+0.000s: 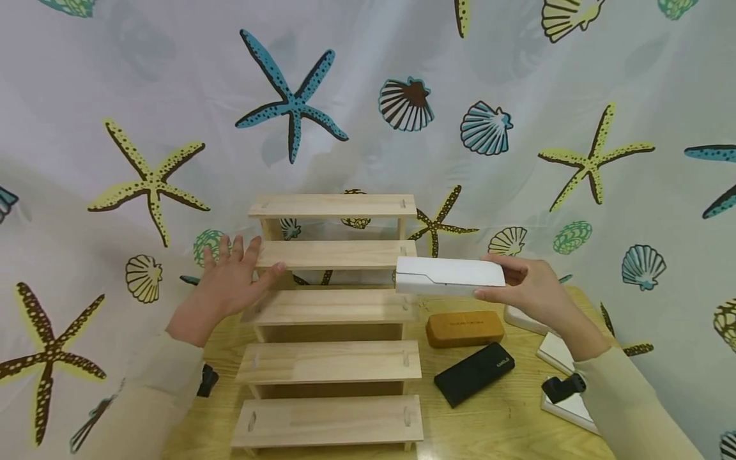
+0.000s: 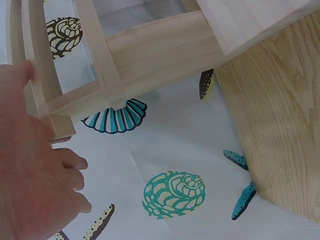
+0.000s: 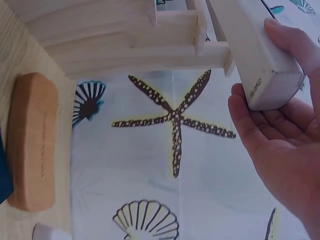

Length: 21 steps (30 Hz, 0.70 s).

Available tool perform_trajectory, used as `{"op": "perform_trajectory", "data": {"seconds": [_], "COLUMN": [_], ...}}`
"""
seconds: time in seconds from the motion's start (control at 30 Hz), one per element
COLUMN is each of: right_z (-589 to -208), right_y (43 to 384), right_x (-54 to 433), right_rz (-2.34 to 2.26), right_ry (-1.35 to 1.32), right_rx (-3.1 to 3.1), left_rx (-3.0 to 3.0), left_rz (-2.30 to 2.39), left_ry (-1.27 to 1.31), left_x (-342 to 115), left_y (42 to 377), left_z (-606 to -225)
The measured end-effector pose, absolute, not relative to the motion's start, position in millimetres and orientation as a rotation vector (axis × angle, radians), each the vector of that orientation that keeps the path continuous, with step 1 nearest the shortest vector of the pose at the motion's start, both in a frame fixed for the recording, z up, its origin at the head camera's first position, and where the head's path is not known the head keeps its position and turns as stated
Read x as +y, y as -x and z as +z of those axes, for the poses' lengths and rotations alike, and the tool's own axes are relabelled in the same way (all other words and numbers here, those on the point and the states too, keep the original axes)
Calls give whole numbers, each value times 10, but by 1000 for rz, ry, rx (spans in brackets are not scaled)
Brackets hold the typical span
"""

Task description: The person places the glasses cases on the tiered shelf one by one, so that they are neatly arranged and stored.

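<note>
A stepped wooden display rack (image 1: 330, 364) stands on the table, its several shelves rising towards the back. My left hand (image 1: 230, 281) rests against the left end of the second shelf from the top, fingers spread and thumb on the shelf's front edge. In the left wrist view the left hand (image 2: 40, 170) has the board's end between thumb and index finger. My right hand (image 1: 529, 291) grips a long white glasses case (image 1: 448, 275) by its right end, thumb on one side and fingers on the other. The case is raised, its left end overlapping the rack's right side.
Right of the rack lie a tan glasses case (image 1: 464, 329) and a black glasses case (image 1: 474, 374). Several white cases (image 1: 556, 351) line the table's right side, partly behind my right arm. A curtain (image 1: 356, 160) with starfish and shells hangs close behind the rack.
</note>
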State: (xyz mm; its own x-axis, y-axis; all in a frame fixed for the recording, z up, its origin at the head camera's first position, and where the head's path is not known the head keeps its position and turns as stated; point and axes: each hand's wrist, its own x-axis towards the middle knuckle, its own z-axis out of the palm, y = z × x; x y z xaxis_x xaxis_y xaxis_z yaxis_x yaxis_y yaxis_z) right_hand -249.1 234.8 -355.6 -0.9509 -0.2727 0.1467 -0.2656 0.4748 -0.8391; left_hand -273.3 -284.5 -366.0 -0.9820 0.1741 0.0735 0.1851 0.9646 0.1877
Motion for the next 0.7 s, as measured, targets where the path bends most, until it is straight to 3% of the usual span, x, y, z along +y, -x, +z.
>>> {"op": "perform_trajectory", "data": {"seconds": [0.7], "right_z": [-3045], "right_y": [3116], "right_x": [1380], "right_rz": [-1635], "right_ry": [686], "right_rx": [2648], "left_rx": [-3063], "left_rz": [-320], "left_ry": [263], "left_x": [-2839], "left_y": [2724], "left_z": [-3660]}}
